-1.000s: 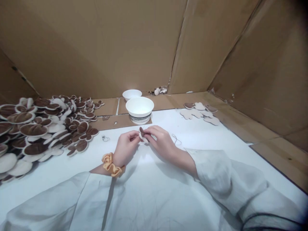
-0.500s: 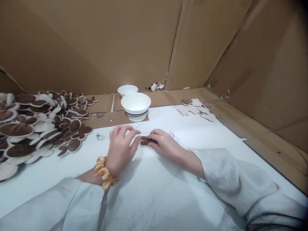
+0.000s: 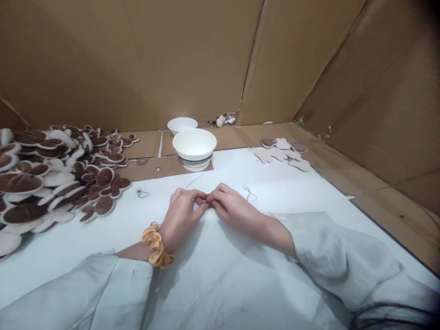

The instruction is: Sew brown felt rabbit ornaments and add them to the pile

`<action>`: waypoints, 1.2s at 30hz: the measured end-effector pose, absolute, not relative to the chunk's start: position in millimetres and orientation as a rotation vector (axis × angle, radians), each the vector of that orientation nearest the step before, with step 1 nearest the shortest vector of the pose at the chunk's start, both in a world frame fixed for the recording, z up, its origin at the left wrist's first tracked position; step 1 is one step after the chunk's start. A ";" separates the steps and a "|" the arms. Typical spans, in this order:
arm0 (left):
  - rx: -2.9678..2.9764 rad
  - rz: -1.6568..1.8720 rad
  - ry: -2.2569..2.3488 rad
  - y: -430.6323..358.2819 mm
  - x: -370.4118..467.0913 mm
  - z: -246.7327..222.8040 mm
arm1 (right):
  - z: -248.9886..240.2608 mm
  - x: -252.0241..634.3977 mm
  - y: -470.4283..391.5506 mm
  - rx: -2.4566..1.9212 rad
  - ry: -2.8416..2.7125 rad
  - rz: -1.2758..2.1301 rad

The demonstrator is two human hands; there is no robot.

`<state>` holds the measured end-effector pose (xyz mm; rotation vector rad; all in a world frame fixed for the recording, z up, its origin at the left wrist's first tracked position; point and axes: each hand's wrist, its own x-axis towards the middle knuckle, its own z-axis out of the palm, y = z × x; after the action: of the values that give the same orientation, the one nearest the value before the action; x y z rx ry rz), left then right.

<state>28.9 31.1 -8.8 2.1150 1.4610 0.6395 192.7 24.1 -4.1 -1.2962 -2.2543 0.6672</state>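
My left hand (image 3: 183,211), with an orange scrunchie (image 3: 157,245) at its wrist, meets my right hand (image 3: 236,208) low over the white table. Between the fingertips is a small brown fabric piece (image 3: 211,206) with a pale edge, mostly covered by the fingers. Both hands are closed on it, thumbs against forefingers. A dark thread (image 3: 192,181) runs from near my left knuckles towards a white bowl (image 3: 194,143) with dark thread wound around its outside. Whether a needle is in the fingers cannot be seen.
On the left lies a big heap of brown and cream plush pieces (image 3: 105,176). A second white bowl (image 3: 182,123) stands behind the first. Flat pale cutouts (image 3: 270,155) lie at back right. Loose thread curls (image 3: 142,193) rest on the table. Cardboard walls (image 3: 137,64) enclose the back and right.
My left hand has moved right and closed its fingers at the brown fabric piece; before, its fingers were apart beside it. My right hand keeps its hold. The view has shifted slightly.
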 end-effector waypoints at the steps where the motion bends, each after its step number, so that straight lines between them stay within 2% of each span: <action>1: 2.104 0.627 1.459 31.0 28.8 -7.7 | -3.5 191.8 24.4 -1.307 -2.266 0.669; 10: 2.081 0.536 1.469 32.6 29.6 -3.8 | -2.4 194.0 27.5 -1.413 -2.299 0.635; 17: 2.073 0.532 1.474 33.9 30.0 -3.9 | -3.6 191.7 27.2 -1.307 -2.370 0.645; 24: 2.068 0.504 1.482 35.1 29.9 -3.4 | 0.8 193.5 25.9 -1.538 -2.347 0.642; 31: 2.054 0.495 1.484 34.9 31.2 -2.7 | -5.0 188.3 25.1 -1.374 -2.407 0.607; 36: 2.065 0.486 1.476 33.2 31.1 -0.8 | -0.8 187.8 23.5 -1.508 -2.452 0.605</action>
<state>31.1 33.2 -0.8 2.0654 1.4763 0.4860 187.8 23.5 -0.8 -1.5078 -2.4520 0.6049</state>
